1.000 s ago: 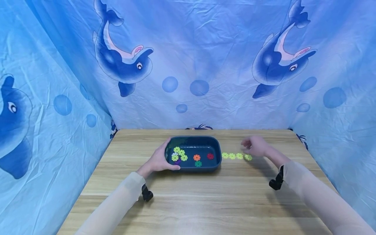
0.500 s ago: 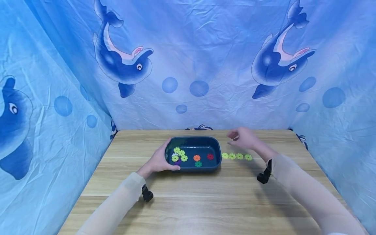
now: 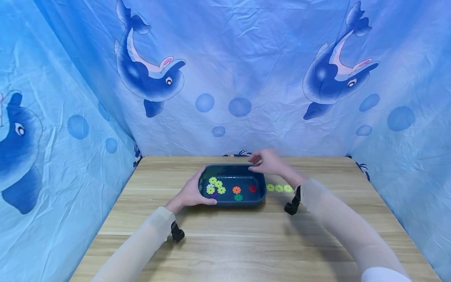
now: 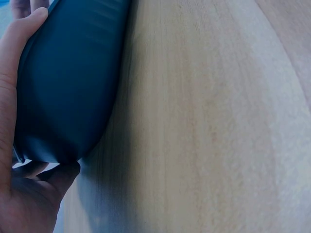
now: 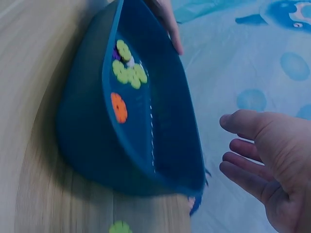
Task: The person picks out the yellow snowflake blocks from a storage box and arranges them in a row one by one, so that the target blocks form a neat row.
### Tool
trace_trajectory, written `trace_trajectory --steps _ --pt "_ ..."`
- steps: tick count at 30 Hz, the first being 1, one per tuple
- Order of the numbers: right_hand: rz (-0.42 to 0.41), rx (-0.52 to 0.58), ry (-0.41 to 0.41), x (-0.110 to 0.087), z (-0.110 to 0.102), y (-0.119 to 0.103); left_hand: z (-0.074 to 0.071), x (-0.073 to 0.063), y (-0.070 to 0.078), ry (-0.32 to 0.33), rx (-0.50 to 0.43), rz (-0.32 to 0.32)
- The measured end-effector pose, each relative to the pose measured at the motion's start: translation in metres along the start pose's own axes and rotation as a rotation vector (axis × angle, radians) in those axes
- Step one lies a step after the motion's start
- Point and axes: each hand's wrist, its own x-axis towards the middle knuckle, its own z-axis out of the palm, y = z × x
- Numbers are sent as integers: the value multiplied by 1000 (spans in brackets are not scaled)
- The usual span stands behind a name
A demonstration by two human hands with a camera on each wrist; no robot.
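A dark blue rectangular plastic tub (image 3: pixel 234 203) stands on the wooden table. My left hand (image 3: pixel 192 192) grips its left end, thumb along the near wall and fingers behind. Inside lie several yellow-green notched flower discs (image 3: pixel 218 184) in a cluster, with a purple disc (image 3: pixel 213 195) and a whitish one partly covered. An orange disc (image 3: pixel 237 190), a green disc (image 3: pixel 238 197) and a red disc (image 3: pixel 252 188) lie farther right. My right hand (image 3: pixel 268 162) hovers over the tub's far right corner, fingers loosely bent; in the right wrist view this hand (image 5: pixel 277 160) holds nothing.
A row of yellow-green discs (image 3: pixel 279 188) runs right from the tub's right end; my right forearm covers its far end. Bare wooden tabletop (image 3: pixel 232 243) lies in front. Blue dolphin-print cloth (image 3: pixel 239 78) hangs behind the table and at both sides.
My right hand has moved left, from above the right end of the disc row to the tub's far right corner. My left hand and the tub have stayed in place.
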Motion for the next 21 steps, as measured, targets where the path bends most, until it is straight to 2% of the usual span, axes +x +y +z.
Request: trace_trajectory --steps 11,15,21 --pt "-71 -31 -65 30 37 -29 -2 0 -1 6 3 16" --pt "-110 -60 -77 35 54 -35 -2 0 -1 10 -4 25" --pt "-144 -54 -144 40 78 -40 -1 -1 -1 9 -17 26"
